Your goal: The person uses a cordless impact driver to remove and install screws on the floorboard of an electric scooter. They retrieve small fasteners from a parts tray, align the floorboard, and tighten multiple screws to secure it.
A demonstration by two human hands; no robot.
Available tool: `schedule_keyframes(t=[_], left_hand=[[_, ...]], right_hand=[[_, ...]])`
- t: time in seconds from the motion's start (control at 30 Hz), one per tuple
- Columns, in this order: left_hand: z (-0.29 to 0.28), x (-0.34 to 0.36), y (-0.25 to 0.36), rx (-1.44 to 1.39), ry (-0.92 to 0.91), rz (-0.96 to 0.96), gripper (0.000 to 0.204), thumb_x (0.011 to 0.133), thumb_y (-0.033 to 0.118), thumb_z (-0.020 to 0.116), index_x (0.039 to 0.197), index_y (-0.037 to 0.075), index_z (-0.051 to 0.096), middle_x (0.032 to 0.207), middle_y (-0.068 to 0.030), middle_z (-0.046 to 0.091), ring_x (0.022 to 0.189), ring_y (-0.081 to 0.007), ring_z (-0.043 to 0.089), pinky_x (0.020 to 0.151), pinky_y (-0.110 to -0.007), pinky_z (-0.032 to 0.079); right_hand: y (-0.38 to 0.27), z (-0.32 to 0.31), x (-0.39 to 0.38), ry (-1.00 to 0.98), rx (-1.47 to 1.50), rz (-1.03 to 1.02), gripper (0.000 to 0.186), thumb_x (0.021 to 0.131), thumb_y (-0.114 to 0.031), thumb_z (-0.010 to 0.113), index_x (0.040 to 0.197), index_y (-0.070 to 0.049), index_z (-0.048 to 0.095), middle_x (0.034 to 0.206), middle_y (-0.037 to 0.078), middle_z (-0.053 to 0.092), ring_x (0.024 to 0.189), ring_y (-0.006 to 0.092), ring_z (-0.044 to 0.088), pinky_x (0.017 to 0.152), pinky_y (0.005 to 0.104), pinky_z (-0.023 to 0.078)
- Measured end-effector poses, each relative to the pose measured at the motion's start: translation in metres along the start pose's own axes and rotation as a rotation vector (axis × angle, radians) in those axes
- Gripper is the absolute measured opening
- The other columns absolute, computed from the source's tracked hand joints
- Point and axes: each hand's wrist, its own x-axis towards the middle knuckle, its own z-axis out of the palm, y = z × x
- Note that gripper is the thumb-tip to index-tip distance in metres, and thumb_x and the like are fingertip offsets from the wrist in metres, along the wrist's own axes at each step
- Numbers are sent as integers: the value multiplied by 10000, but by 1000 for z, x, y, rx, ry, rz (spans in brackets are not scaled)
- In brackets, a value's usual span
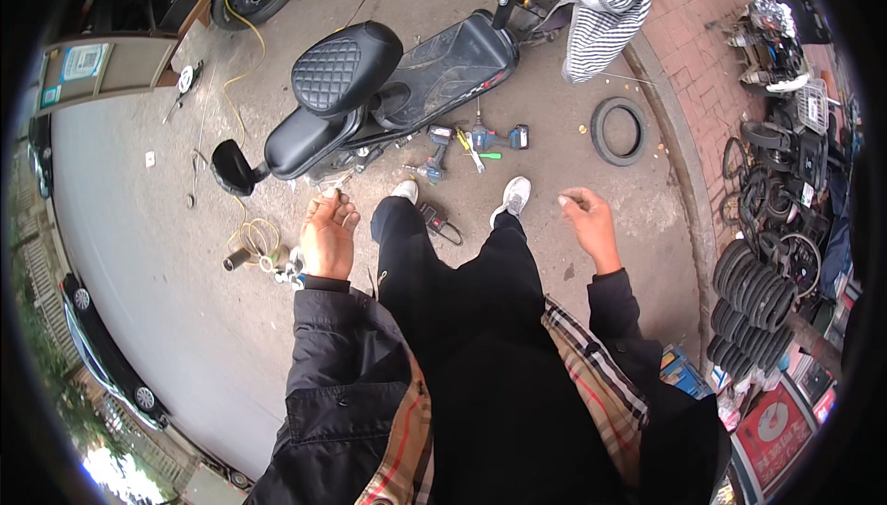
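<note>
My left hand [329,235] is raised beside the scooter's rear, fingers curled and tips pinched. A thin pale thing seems to show at its fingertips, too small to name. My right hand [591,226] hovers over the pavement to the right, thumb and fingertips drawn together; whether anything is between them I cannot make out. Ahead is a black electric scooter [443,66] with a quilted seat [340,69]. Beside it on the ground lie a blue cordless drill [432,156], a second cordless power tool [499,137], yellow-handled pliers [469,146] and a green-handled tool [491,156].
A black tyre [619,131] lies near the kerb [670,126]. Between my shoes is a dark device with a cable loop [434,219]. A yellow hose [257,235] coils at left. Stacked tyres [753,292] and scooter parts crowd the right; a parked car [106,348] is far left.
</note>
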Motion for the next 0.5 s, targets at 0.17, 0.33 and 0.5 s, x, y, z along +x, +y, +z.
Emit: schedule_keyframes(t=[0.17,0.33,0.5], left_hand=[[53,-24,-72,-167,10,-54,64,1065,147,636,1082,89,657,1021,-59,717,880,-171,697,779,-327,578],[103,-16,-103,-334,4,-18,62,1049,139,670,1078,85,660,1012,-57,717,867,-168,698,772,-321,576],[77,10,-118,-463,145,89,48,1052,117,662,1070,73,667,1024,-72,722,866,-167,694,760,-319,575]], right_hand=[[-51,-15,66,-329,-82,-172,255,952,-135,720,1146,31,730,1017,113,764,910,182,723,827,326,566],[-91,24,99,-502,-224,-199,250,954,-136,725,1148,23,729,1021,109,741,910,177,708,829,327,559],[-105,69,131,-543,-401,-200,266,962,-140,726,1177,17,721,1019,90,716,893,163,688,831,316,551]])
